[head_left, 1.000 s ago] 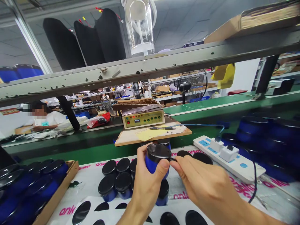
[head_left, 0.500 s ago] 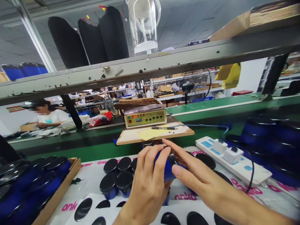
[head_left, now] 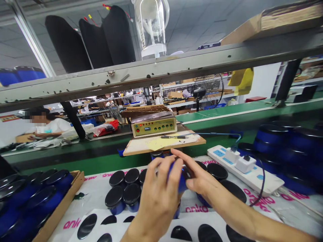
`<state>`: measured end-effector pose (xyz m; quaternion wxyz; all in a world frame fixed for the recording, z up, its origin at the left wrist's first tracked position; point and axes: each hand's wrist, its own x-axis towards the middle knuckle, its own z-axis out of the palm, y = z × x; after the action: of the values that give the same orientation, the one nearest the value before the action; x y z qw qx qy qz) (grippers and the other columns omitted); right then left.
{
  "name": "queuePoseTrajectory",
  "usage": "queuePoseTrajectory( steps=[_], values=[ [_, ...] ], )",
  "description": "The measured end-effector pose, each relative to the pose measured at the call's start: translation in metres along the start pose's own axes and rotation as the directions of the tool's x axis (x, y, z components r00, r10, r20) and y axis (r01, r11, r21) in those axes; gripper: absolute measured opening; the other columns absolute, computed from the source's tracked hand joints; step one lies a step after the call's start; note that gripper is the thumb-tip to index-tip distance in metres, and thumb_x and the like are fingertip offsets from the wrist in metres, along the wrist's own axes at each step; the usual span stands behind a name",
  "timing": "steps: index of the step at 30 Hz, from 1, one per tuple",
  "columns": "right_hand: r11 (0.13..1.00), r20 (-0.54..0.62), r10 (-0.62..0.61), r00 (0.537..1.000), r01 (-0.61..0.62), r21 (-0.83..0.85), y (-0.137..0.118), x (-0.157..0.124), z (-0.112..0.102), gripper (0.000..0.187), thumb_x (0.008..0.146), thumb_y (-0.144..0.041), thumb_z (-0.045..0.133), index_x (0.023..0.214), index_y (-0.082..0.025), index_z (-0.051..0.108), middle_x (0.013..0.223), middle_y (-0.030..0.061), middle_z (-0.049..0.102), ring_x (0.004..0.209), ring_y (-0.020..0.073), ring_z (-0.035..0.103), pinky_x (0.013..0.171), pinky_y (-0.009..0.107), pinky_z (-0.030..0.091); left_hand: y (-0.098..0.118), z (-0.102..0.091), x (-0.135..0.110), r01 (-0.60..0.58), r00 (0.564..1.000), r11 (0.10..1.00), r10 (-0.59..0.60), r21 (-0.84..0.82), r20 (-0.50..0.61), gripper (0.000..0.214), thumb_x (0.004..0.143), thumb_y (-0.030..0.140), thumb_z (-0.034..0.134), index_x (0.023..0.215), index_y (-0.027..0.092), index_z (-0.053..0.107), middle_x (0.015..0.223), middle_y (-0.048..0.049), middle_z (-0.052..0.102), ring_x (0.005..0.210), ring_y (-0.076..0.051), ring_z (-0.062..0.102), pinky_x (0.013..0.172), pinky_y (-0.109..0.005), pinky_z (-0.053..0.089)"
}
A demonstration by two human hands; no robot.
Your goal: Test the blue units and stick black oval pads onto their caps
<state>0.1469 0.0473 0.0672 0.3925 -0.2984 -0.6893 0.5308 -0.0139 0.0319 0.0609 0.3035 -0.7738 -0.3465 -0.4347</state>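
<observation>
My left hand [head_left: 161, 188] is wrapped round a blue cylindrical container with a black end [head_left: 182, 178], held tilted above the table. My right hand [head_left: 196, 171] presses against its black end, thumb and fingers on the rim; the fingertips are partly hidden. Below and left of my hands stand several similar blue containers with black tops [head_left: 115, 198]. In front of me lies a white sheet with black oval stickers [head_left: 87, 226]. More black-topped containers [head_left: 217, 171] stand right of my right hand.
A cardboard tray of blue containers [head_left: 67, 198] is at left. A white power strip [head_left: 252, 171] with plugs lies right. Behind are a wooden board [head_left: 136, 148], a control box [head_left: 154, 127] and a pen [head_left: 174, 137]. A metal shelf [head_left: 151, 69] crosses above. A person [head_left: 50, 124] sits far left.
The view has shifted slightly, so the scene sits a little further left. Both hands stay on the blue container, and its black end has turned a little in my grasp.
</observation>
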Motion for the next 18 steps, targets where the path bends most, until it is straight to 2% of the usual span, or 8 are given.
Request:
queuePoseTrajectory(
  steps=[2,4,5,7,10,12,14,18],
  values=[
    [0.984,0.091,-0.048,0.995,0.063,-0.164,-0.010,0.002,-0.009,0.054,0.092,-0.043,0.042,0.143,-0.031,0.027,0.146,-0.0001,0.031,0.134,0.0226,0.026,0.110,0.041,0.022,-0.004,-0.006,0.005,0.232,0.972,0.955,-0.236,-0.185,-0.004,0.055,0.074,0.023,0.070,0.122,0.011,0.044,0.114,-0.0117,0.052,0.106,-0.023,0.051,0.093,-0.036,0.046],
    [0.950,0.186,-0.074,0.980,0.126,-0.286,-0.021,0.004,-0.020,0.052,0.091,-0.048,0.044,0.138,-0.027,0.039,0.131,0.0045,0.050,0.118,0.0229,0.046,0.098,0.035,0.038,-0.009,-0.012,0.010,0.431,0.901,0.839,-0.419,-0.331,0.110,0.063,0.071,0.035,0.073,0.124,0.020,0.043,0.118,-0.0071,0.051,0.109,-0.020,0.052,0.094,-0.032,0.045],
    [0.932,0.221,-0.068,0.973,0.141,-0.335,-0.026,0.005,-0.024,0.049,0.090,-0.049,0.047,0.133,-0.025,0.045,0.115,0.0042,0.059,0.103,0.0206,0.055,0.085,0.030,0.045,-0.012,-0.015,0.012,0.505,0.863,0.776,-0.463,-0.378,0.203,0.063,0.070,0.039,0.073,0.124,0.025,0.044,0.119,-0.0048,0.052,0.110,-0.019,0.052,0.094,-0.031,0.045],
    [0.893,0.264,-0.021,0.964,0.137,-0.429,-0.033,0.005,-0.032,0.043,0.087,-0.050,0.052,0.121,-0.025,0.055,0.085,-0.0011,0.062,0.073,0.0139,0.055,0.059,0.021,0.042,-0.015,-0.017,0.014,0.628,0.777,0.641,-0.486,-0.440,0.400,0.061,0.068,0.043,0.074,0.121,0.030,0.046,0.118,-0.0011,0.055,0.108,-0.019,0.054,0.094,-0.033,0.044],
    [0.790,0.276,-0.005,0.961,0.173,-0.588,-0.034,0.004,-0.035,0.026,0.090,-0.045,0.051,0.094,-0.022,0.062,0.068,-0.0046,0.055,0.057,0.0095,0.045,0.048,0.020,0.031,-0.017,-0.013,0.015,0.742,0.669,0.487,-0.509,-0.460,0.541,0.060,0.065,0.047,0.074,0.117,0.029,0.049,0.113,-0.0008,0.060,0.103,-0.021,0.057,0.093,-0.035,0.043],
    [0.659,0.234,-0.120,0.965,0.254,-0.708,-0.031,0.003,-0.032,0.028,0.095,-0.034,0.042,0.079,-0.019,0.060,0.067,-0.0036,0.056,0.056,0.0092,0.044,0.052,0.021,0.030,-0.014,-0.008,0.014,0.769,0.639,0.459,-0.557,-0.445,0.530,0.059,0.065,0.048,0.073,0.115,0.027,0.050,0.113,-0.0019,0.060,0.104,-0.022,0.057,0.093,-0.036,0.042],
    [0.471,0.208,-0.245,0.947,0.304,-0.828,-0.029,0.000,-0.027,0.031,0.096,-0.026,0.038,0.072,-0.018,0.056,0.064,-0.0020,0.056,0.054,0.0101,0.044,0.053,0.024,0.029,-0.011,-0.003,0.014,0.777,0.628,0.446,-0.596,-0.444,0.500,0.057,0.066,0.047,0.072,0.114,0.026,0.050,0.113,-0.0021,0.060,0.104,-0.021,0.057,0.093,-0.035,0.042],
    [0.091,0.189,-0.473,0.860,0.262,-0.961,-0.036,-0.019,-0.031,0.028,0.093,-0.021,0.039,0.073,-0.018,0.058,0.063,0.0011,0.059,0.052,0.0132,0.049,0.052,0.027,0.028,-0.014,0.002,0.014,0.771,0.630,0.444,-0.642,-0.457,0.438,0.052,0.069,0.046,0.070,0.113,0.026,0.051,0.112,-0.0014,0.061,0.101,-0.020,0.059,0.089,-0.032,0.044]
  ],
)
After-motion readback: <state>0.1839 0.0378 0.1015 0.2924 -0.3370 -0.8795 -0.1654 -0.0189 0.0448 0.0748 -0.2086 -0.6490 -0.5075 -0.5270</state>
